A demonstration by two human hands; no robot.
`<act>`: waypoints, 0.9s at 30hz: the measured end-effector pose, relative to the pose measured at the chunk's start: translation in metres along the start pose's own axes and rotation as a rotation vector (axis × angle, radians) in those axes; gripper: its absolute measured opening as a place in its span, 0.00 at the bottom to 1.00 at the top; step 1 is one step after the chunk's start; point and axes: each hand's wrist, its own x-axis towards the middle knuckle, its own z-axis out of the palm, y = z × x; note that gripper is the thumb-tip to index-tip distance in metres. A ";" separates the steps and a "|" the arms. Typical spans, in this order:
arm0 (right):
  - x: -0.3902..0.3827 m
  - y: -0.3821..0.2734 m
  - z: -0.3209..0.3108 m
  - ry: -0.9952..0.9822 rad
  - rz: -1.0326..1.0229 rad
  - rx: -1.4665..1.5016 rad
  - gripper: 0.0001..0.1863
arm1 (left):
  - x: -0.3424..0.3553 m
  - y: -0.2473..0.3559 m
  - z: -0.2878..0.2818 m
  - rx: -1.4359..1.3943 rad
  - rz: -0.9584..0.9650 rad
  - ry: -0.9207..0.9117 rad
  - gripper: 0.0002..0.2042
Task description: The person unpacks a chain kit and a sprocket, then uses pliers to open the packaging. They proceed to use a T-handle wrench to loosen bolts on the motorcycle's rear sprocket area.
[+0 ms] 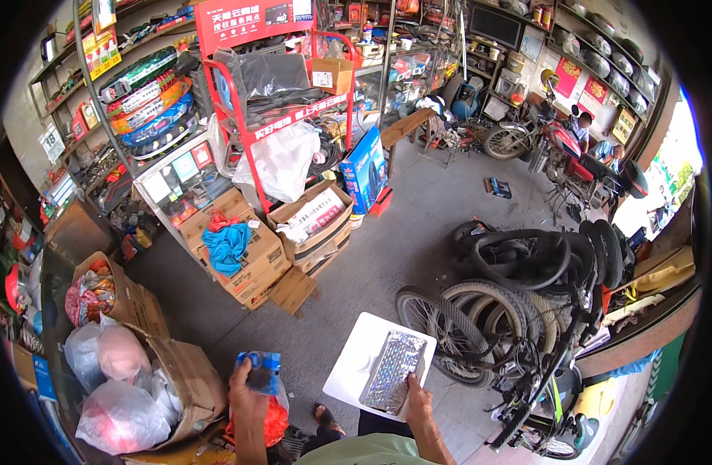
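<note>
Two hands are full, near the middle: the left hand (249, 394) curls closed around the near edge of a small blue packet (263, 373); the right hand (419, 404) grips a white panel (354, 350) and the shiny wrapped slab (393, 369) on it at the near right edge. The packet looks light; the panel seems stiff, the wrap slippery, so edges suit gripping.

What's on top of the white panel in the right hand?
A shiny, multicoloured rectangle lies on the white panel; the right hand grips the near side. The surface beneath the rectangle is covered.
</note>
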 end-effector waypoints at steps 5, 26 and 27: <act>0.063 -0.034 0.071 0.006 0.004 0.048 0.20 | 0.069 -0.060 0.077 -0.017 -0.256 -0.042 0.01; 0.404 -0.327 0.279 0.187 -0.092 0.213 0.17 | 0.467 -0.199 0.394 0.401 -0.441 -0.168 0.05; 0.419 -0.339 0.291 0.168 -0.118 0.270 0.18 | 0.492 -0.206 0.395 0.359 -0.539 -0.199 0.06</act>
